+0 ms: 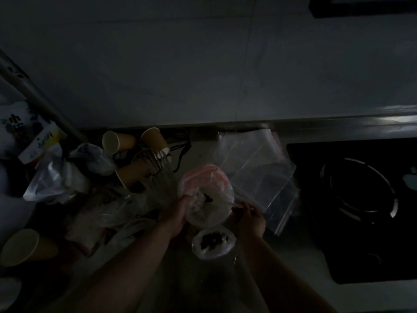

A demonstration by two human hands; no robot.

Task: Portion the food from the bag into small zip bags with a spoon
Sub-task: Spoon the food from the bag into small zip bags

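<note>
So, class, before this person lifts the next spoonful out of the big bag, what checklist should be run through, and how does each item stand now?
1. Big food bag held open: ok, the left hand grips its near edge.
2. Spoon in hand: ok, the right hand pinches its pale handle, which points into the bag.
3. Spoon loaded: cannot tell, the bowl end is hidden in the bag.
4. Small bag ready to receive: ok, it sits open near the wrists with dark food inside.
5. Spare zip bags within reach: ok, stacked beside the stove.
6. Lighting: not ok, the scene is very dim.
</note>
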